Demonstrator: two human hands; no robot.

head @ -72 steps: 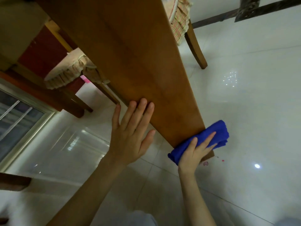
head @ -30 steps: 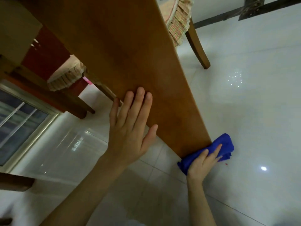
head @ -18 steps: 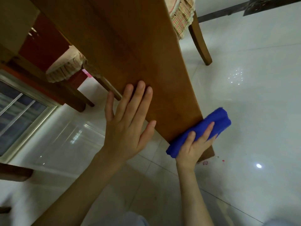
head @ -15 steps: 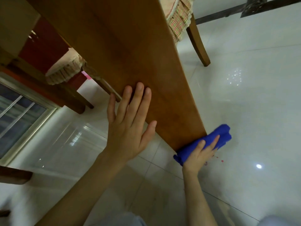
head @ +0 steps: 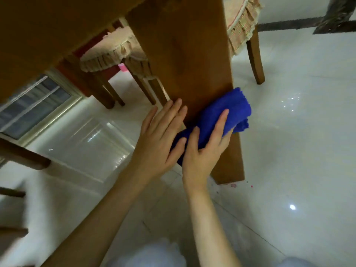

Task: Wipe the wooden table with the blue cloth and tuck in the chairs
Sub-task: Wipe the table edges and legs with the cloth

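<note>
A broad wooden panel leg of the table (head: 185, 54) runs from the top down to the white floor. The rolled blue cloth (head: 221, 116) lies across its lower part. My right hand (head: 204, 149) presses the cloth against the wood, fingers spread over it. My left hand (head: 159, 135) lies flat on the left edge of the leg, right beside the cloth, fingers apart. A chair with a frilled cushion (head: 113, 53) stands under the table at the left. Another cushioned chair (head: 244, 22) stands behind the leg at the right.
Glossy white floor tiles (head: 298, 151) spread to the right and below. Small pink specks (head: 234, 185) lie on the floor at the foot of the leg. A window (head: 36, 106) is low at the left. Dark wooden chair legs (head: 23, 160) jut in at the left edge.
My right hand has slid the cloth up from the leg's foot to higher on the panel. My left hand has shifted to the leg's left edge, touching the cloth. The view has tilted.
</note>
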